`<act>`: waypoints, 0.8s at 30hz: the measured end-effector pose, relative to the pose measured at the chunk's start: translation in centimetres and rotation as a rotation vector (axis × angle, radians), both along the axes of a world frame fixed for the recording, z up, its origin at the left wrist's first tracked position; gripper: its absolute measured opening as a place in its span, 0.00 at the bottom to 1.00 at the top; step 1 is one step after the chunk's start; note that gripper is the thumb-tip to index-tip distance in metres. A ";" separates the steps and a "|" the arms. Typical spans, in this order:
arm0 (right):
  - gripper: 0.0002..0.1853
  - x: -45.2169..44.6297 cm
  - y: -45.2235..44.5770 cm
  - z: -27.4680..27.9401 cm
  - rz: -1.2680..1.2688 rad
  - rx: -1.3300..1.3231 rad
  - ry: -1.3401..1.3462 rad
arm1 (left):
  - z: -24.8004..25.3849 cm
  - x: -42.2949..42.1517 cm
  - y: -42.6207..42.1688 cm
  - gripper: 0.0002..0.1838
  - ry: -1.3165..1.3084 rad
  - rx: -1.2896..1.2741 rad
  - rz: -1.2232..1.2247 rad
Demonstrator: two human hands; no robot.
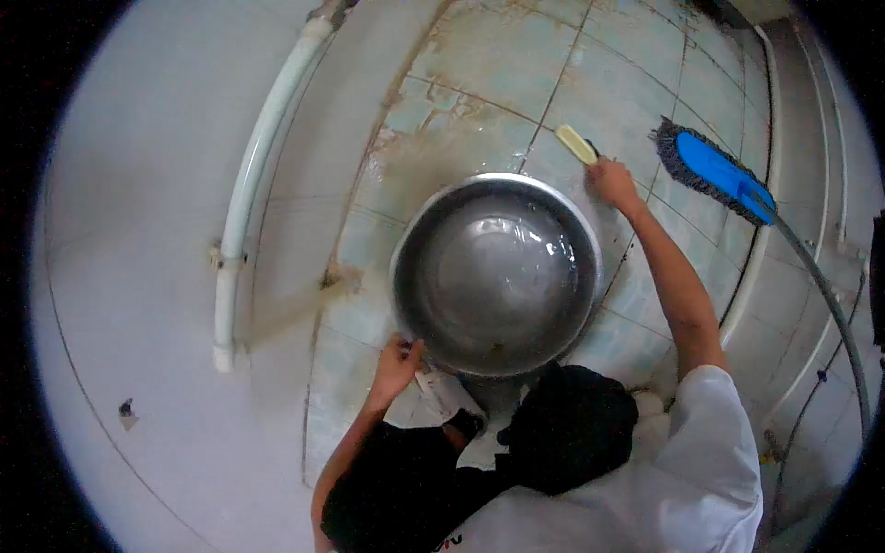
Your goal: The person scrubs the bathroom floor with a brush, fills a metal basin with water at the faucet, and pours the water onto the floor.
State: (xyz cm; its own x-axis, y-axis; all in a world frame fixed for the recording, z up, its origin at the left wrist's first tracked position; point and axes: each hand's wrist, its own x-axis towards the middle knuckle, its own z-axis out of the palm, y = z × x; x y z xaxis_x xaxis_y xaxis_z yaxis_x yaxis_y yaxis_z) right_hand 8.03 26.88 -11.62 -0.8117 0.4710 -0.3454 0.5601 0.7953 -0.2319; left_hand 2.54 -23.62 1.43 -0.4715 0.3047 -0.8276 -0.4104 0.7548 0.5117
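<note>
Far left: white pipe point(241, 203) running along the pale wall point(138, 230); small dark mark point(126, 407) low on the same surface. Next, left hand point(396, 364): fingers curled at the near-left rim of a large metal basin; cannot tell whether this grip is closed on the rim or only resting against it. Light shoe point(447, 392) just beside that hand, below the basin.

Centre: basin point(433, 230), round, grey, on the tiled floor point(498, 55), directly before the person's dark-clad knees point(576, 415). Interior shows bright glints; one dark speck near the lower edge. Brown staining on tiles to its upper left.

Right of centre: right hand point(613, 180), arm extended past the basin; grip wrapped around a pale yellow brush point(573, 143), which sits beyond the rim, apart from it. Contact between brush and tile: cannot tell.

Far right: blue mop head point(714, 170) with grey fringe, grey handle point(820, 276) curving downward.
</note>
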 end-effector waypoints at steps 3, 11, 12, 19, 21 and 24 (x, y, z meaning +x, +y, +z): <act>0.14 2.0 -2.9 6.9 -0.002 0.472 0.195 | 3.8 0.0 3.4 0.13 0.931 -0.062 -0.111; 0.06 2.7 -17.9 12.3 -0.008 0.179 0.753 | -12.7 2.3 9.8 0.18 -0.052 -0.010 0.256; 0.06 3.1 -18.9 12.2 -0.135 -0.070 0.685 | -13.4 2.5 10.5 0.18 0.142 0.025 0.243; 0.16 7.1 -22.8 -3.0 -0.736 -0.944 0.395 | -16.0 1.9 12.0 0.11 -0.023 0.045 0.373; 0.18 3.2 -25.1 1.8 -0.716 -1.172 0.553 | -15.7 1.1 12.6 0.10 -0.260 0.280 0.627; 0.19 -3.2 -24.5 3.2 -1.240 -1.845 0.204 | -12.6 -2.4 13.8 0.10 -0.347 0.649 0.623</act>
